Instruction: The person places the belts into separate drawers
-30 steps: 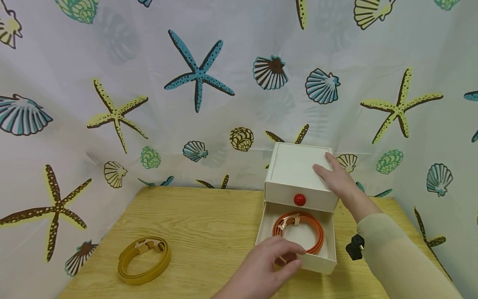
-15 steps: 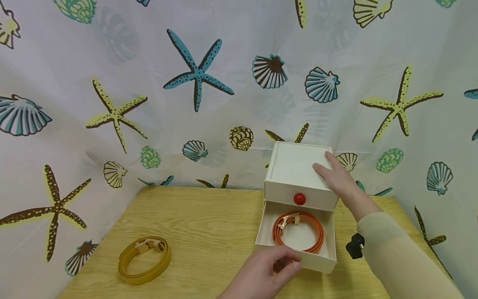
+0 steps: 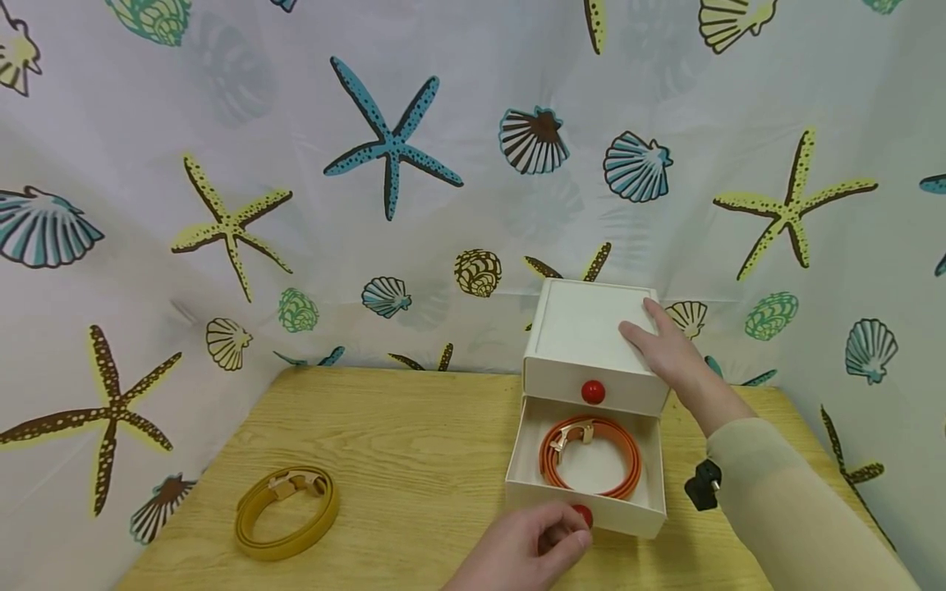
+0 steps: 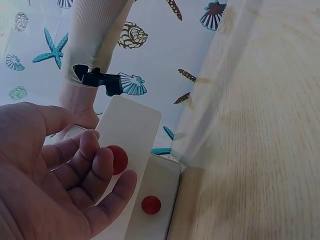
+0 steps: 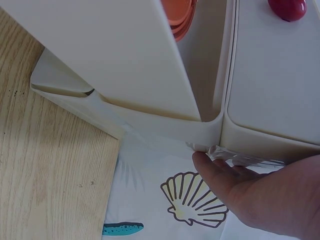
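A white drawer box point(image 3: 584, 324) stands on the table with its middle drawer point(image 3: 628, 517) pulled out. Inside that drawer lies a coiled orange belt point(image 3: 631, 460) with a gold-coloured buckle. My left hand point(image 3: 521, 546) hovers in front of the drawer, its fingers loosely curled by the red knob point(image 3: 584, 515). In the left wrist view, thumb and fingers stand apart and the hand point(image 4: 65, 170) holds nothing; its fingers partly cover the knob point(image 4: 119, 161). My right hand point(image 3: 668, 349) rests on the box's top right edge, fingers spread; the right wrist view shows fingers against the side.
A coiled mustard belt point(image 3: 314, 529) lies on the wooden table point(image 3: 392, 460) to the left. The upper drawer's red knob point(image 3: 593, 392) sits above the opening; a lower drawer's knob point(image 4: 151, 205) shows beneath. A patterned curtain point(image 3: 443, 246) hangs behind.
My left hand has drawn slightly down and back from the drawer front, its fingers curling in, and the red knob now shows. The right hand, drawer and both belts have stayed put.
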Demonstrator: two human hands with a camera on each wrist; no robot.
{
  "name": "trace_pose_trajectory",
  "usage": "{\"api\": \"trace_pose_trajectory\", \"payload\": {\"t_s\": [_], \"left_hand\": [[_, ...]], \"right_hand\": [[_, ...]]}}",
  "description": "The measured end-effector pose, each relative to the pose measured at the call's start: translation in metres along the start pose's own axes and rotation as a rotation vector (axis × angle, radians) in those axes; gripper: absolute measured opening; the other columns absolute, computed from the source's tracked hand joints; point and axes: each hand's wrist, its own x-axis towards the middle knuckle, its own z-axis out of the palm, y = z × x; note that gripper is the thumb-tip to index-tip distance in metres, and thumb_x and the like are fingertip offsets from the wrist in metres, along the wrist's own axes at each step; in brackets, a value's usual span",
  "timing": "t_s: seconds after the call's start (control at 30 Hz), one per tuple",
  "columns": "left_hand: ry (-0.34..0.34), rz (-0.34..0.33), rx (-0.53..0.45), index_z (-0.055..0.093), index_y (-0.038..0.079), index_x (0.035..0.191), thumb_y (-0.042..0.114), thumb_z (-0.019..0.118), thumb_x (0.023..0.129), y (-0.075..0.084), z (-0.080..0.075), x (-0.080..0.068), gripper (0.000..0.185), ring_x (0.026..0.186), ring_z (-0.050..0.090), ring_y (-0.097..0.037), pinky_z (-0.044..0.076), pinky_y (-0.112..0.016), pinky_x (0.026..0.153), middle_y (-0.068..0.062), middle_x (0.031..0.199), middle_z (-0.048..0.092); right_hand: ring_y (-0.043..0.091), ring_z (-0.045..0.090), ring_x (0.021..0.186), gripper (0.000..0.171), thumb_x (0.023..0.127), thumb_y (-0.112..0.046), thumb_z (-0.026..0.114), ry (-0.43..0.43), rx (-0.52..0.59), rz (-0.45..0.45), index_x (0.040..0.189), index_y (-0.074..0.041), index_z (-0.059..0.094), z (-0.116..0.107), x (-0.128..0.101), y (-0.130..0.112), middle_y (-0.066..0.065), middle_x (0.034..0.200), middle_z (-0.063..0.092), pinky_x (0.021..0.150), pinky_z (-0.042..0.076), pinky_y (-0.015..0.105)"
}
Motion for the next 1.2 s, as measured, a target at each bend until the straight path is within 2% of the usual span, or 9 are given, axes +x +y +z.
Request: {"api": "trace_pose_trajectory", "payload": {"t_s": [0.2, 0.93, 1.2], "left_hand": [[0.005, -0.006, 0.003, 0.076, 0.023, 0.100, 0.031, 0.074, 0.108, -0.007, 0.004, 0.001, 0.012, 0.075, 0.058, -0.004, 0.048, -0.025, 0.071, 0.013, 0.082, 0.066], [0.024, -0.133, -0.005, 0.079, 0.017, 0.100, 0.026, 0.073, 0.108, -0.019, 0.011, 0.007, 0.014, 0.073, 0.055, -0.009, 0.042, -0.025, 0.067, 0.008, 0.081, 0.066], [0.046, -0.150, 0.005, 0.077, 0.017, 0.094, 0.034, 0.071, 0.110, -0.022, 0.013, 0.006, 0.024, 0.069, 0.054, -0.011, 0.041, -0.027, 0.064, 0.008, 0.075, 0.063]], "right_hand": [[0.049, -0.002, 0.167, 0.087, 0.116, -0.051, 0.049, 0.004, -0.006, 0.007, 0.178, -0.021, -0.003, 0.000, 0.001, 0.001, 0.020, 0.183, -0.005, 0.128, 0.008, 0.075], [0.048, -0.002, 0.167, 0.087, 0.116, -0.050, 0.050, 0.002, 0.005, 0.008, 0.178, -0.022, -0.004, 0.000, 0.000, 0.000, 0.019, 0.184, -0.006, 0.128, 0.008, 0.074], [0.050, -0.002, 0.167, 0.087, 0.116, -0.052, 0.049, 0.000, -0.002, 0.007, 0.178, -0.023, -0.004, 0.000, -0.001, 0.000, 0.020, 0.183, -0.006, 0.127, 0.008, 0.076]]}}
